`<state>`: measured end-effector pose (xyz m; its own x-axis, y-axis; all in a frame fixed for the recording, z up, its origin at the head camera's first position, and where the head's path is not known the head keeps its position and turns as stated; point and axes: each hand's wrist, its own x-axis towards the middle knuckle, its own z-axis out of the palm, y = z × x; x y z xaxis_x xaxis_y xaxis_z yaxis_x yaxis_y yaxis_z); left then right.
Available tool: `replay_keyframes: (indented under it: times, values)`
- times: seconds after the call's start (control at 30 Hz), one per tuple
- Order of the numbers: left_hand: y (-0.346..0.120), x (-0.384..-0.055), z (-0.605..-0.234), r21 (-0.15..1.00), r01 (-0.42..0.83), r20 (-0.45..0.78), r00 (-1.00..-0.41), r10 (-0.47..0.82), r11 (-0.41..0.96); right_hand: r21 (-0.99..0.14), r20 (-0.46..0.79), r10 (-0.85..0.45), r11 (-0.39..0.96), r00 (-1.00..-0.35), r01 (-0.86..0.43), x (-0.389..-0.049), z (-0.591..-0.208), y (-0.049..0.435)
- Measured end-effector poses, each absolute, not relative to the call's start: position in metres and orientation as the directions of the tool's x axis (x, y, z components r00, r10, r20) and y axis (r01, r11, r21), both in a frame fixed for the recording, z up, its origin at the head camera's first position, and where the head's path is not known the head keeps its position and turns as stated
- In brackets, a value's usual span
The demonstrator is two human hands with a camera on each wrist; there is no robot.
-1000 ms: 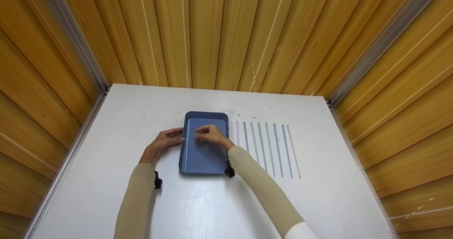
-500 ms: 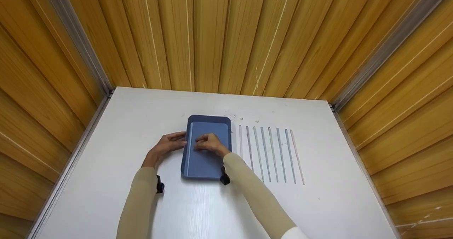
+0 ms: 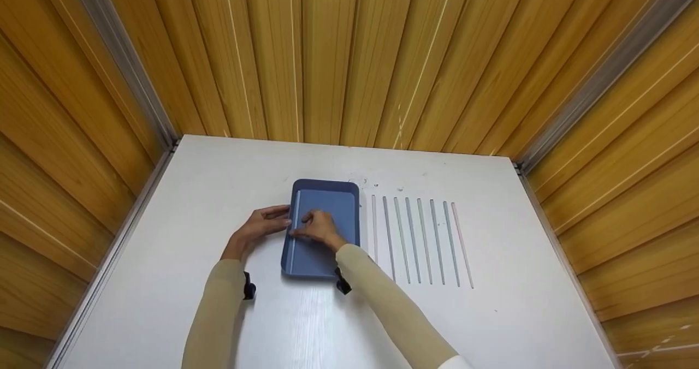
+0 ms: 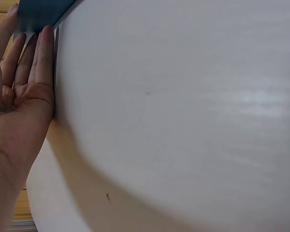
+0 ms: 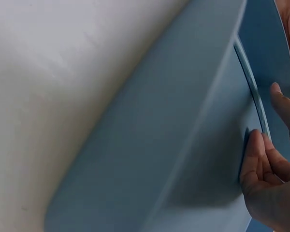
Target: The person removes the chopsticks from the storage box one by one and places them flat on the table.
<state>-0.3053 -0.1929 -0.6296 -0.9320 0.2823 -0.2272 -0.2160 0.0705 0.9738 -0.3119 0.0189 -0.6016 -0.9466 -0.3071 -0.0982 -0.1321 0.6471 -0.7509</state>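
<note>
A blue rectangular tray (image 3: 334, 200) lies on the white table. Inside it, along the left wall, runs a thin pale-blue straw-like stick (image 3: 291, 254). My right hand (image 3: 321, 228) is in the tray over this stick. In the right wrist view, the thumb of the right hand (image 5: 270, 193) reaches past the stick (image 5: 251, 79), while the fingertips are against its other side, with a gap between thumb and fingers. Against the tray's outer left wall rest the fairly straight fingers of my left hand (image 3: 259, 226); the left wrist view shows that hand (image 4: 24, 96) with its palm visible.
Right of the tray, several thin pastel sticks lie side by side in a row, ending with a pink one (image 3: 463, 243). Small specks (image 3: 375, 185) mark the table behind them. Wood-patterned walls (image 3: 322, 58) enclose the table at the back and sides.
My right hand has moved left and slightly toward me inside the tray, and its thumb now reaches the stick at the left wall. My left hand stays at the tray's outer side.
</note>
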Motion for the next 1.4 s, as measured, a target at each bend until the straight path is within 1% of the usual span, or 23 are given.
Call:
replay_keyframes:
  times: [0.17, 0.4, 0.5, 0.67, 0.9, 1.03, 1.13, 1.23, 1.4]
  values:
    - [-0.191, -0.306, -0.629, 0.975, -0.210, -0.223, -0.933, 0.282, 0.074, -0.741, -0.094, -0.308, 0.657, -0.947, -0.140, -0.311, -0.602, 0.020]
    - [-0.193, -0.306, -0.631, 0.975, -0.215, -0.224, -0.931, 0.289, 0.062, -0.819, -0.143, -0.338, 0.568, -0.930, -0.081, -0.313, -0.602, 0.026]
    - [-0.193, -0.306, -0.632, 0.971, -0.232, -0.237, -0.929, 0.285, 0.049, -0.829, -0.143, -0.345, 0.553, -0.928, -0.078, -0.313, -0.602, 0.026]
    - [-0.193, -0.307, -0.632, 0.974, -0.225, -0.224, -0.931, 0.289, 0.032, -0.818, -0.127, -0.335, 0.568, -0.934, -0.093, -0.311, -0.601, 0.024]
    - [-0.193, -0.308, -0.632, 0.975, -0.211, -0.221, -0.927, 0.303, 0.065, -0.781, -0.109, -0.306, 0.615, -0.946, -0.109, -0.308, -0.600, 0.021]
    - [-0.193, -0.309, -0.632, 0.975, -0.211, -0.221, -0.929, 0.297, 0.066, -0.796, -0.132, -0.288, 0.601, -0.948, -0.072, -0.309, -0.598, 0.021]
    - [-0.193, -0.309, -0.631, 0.977, -0.205, -0.212, -0.932, 0.294, 0.056, -0.796, -0.135, -0.287, 0.601, -0.948, -0.068, -0.309, -0.595, 0.021]
    - [-0.193, -0.308, -0.631, 0.978, -0.199, -0.208, -0.932, 0.296, 0.061, -0.766, -0.116, -0.289, 0.635, -0.950, -0.099, -0.308, -0.590, 0.021]
    - [-0.193, -0.307, -0.632, 0.972, -0.227, -0.233, -0.931, 0.282, 0.055, -0.723, -0.103, -0.275, 0.681, -0.956, -0.118, -0.305, -0.584, 0.024]
